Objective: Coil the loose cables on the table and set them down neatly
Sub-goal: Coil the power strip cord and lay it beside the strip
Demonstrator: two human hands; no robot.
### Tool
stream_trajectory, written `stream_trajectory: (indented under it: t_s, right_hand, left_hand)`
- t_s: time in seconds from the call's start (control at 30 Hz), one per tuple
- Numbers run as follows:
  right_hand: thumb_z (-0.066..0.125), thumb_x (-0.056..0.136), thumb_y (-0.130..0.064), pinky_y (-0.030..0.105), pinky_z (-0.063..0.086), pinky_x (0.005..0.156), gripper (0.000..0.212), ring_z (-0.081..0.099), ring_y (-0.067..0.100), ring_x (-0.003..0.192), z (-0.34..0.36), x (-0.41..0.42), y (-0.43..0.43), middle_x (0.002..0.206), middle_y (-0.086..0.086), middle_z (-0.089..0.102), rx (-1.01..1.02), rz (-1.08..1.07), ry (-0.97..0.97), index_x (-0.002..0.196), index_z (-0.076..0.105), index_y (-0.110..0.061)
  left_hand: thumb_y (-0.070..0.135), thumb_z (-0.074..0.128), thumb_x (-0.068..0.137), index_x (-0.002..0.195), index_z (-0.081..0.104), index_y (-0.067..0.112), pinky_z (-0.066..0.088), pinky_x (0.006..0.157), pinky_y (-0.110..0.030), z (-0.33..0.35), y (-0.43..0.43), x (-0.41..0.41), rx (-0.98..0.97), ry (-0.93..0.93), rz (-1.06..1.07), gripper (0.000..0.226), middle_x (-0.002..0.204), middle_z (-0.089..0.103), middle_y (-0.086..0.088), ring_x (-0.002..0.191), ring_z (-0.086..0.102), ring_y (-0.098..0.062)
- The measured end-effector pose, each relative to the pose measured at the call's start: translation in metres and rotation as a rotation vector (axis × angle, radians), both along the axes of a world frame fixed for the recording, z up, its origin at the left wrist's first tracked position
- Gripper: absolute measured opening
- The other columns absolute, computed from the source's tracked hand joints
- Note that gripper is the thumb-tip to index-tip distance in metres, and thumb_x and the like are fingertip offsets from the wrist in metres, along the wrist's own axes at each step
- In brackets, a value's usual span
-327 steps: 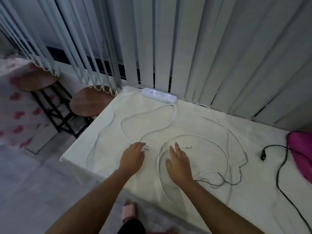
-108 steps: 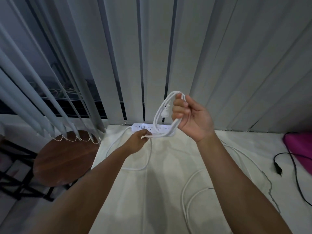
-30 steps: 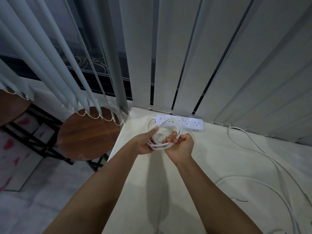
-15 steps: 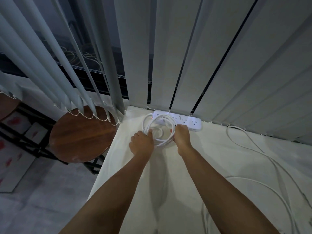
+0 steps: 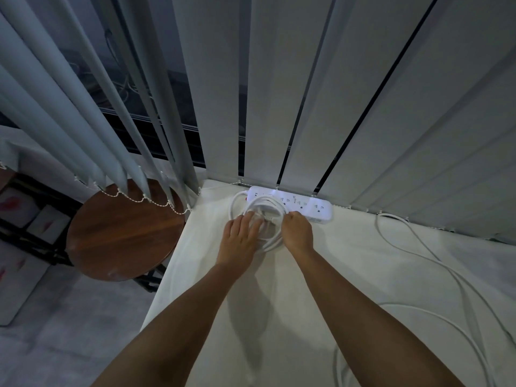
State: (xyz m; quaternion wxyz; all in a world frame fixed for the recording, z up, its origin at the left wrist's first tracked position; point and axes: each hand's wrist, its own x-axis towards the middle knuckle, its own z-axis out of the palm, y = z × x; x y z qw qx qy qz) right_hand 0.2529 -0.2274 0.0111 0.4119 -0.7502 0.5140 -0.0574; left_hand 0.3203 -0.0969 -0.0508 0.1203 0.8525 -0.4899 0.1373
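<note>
A coiled white cable (image 5: 268, 210) lies on the white table (image 5: 349, 269), right in front of the white power strip (image 5: 307, 205) at the far edge. My left hand (image 5: 240, 236) rests flat on the coil's left side with its fingers spread. On the coil's right side, my right hand (image 5: 297, 233) has its fingers curled round the loops. A second white cable (image 5: 435, 263) runs loose across the right half of the table.
Vertical blinds (image 5: 307, 93) hang directly behind the power strip. A round wooden stool (image 5: 122, 233) stands beside the table's left edge, with a black metal frame (image 5: 33, 236) further left on the floor.
Over the last second the coil came down from in the air onto the table by the power strip. My left hand has flattened on top of it.
</note>
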Motion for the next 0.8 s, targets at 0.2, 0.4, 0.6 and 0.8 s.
stream_trajectory:
  t_s: [0.2, 0.4, 0.6, 0.8]
  right_hand:
    - [0.039, 0.094, -0.018, 0.033, 0.043, 0.073, 0.031, 0.058, 0.031, 0.087, -0.005, -0.002, -0.005, 0.087, 0.013, 0.064, 0.029, -0.056, -0.041, 0.08, 0.063, -0.006]
    - [0.038, 0.097, -0.021, 0.029, 0.04, 0.07, 0.031, 0.058, 0.023, 0.081, -0.008, -0.007, -0.002, 0.082, 0.004, 0.063, 0.093, -0.071, -0.098, 0.083, 0.063, -0.011]
    - [0.039, 0.098, -0.023, 0.042, 0.053, 0.082, 0.033, 0.064, 0.034, 0.088, -0.013, -0.011, -0.004, 0.09, 0.016, 0.068, 0.3, -0.094, -0.17, 0.082, 0.064, -0.008]
    - [0.043, 0.097, -0.021, 0.053, 0.053, 0.085, 0.034, 0.065, 0.04, 0.09, -0.022, -0.014, 0.001, 0.088, 0.022, 0.068, 0.308, -0.142, -0.197, 0.081, 0.065, -0.001]
  left_hand:
    - [0.023, 0.062, 0.073, 0.122, 0.05, 0.022, 0.049, 0.081, -0.039, -0.001, -0.004, 0.006, 0.072, 0.057, -0.01, 0.05, 0.111, 0.063, -0.005, 0.096, 0.061, -0.029]
    - [0.025, 0.068, 0.073, 0.116, 0.064, 0.032, 0.046, 0.076, -0.037, 0.006, -0.009, 0.005, 0.062, 0.101, 0.034, 0.044, 0.098, 0.065, 0.002, 0.089, 0.061, -0.027]
    - [0.03, 0.067, 0.07, 0.122, 0.061, 0.033, 0.045, 0.075, -0.038, 0.008, -0.013, 0.011, 0.127, 0.092, -0.026, 0.052, 0.105, 0.063, -0.006, 0.088, 0.059, -0.03]
    - [0.039, 0.055, 0.072, 0.099, 0.067, 0.024, 0.043, 0.074, -0.038, 0.008, -0.013, 0.016, 0.125, 0.182, -0.015, 0.033, 0.104, 0.062, -0.004, 0.089, 0.058, -0.03]
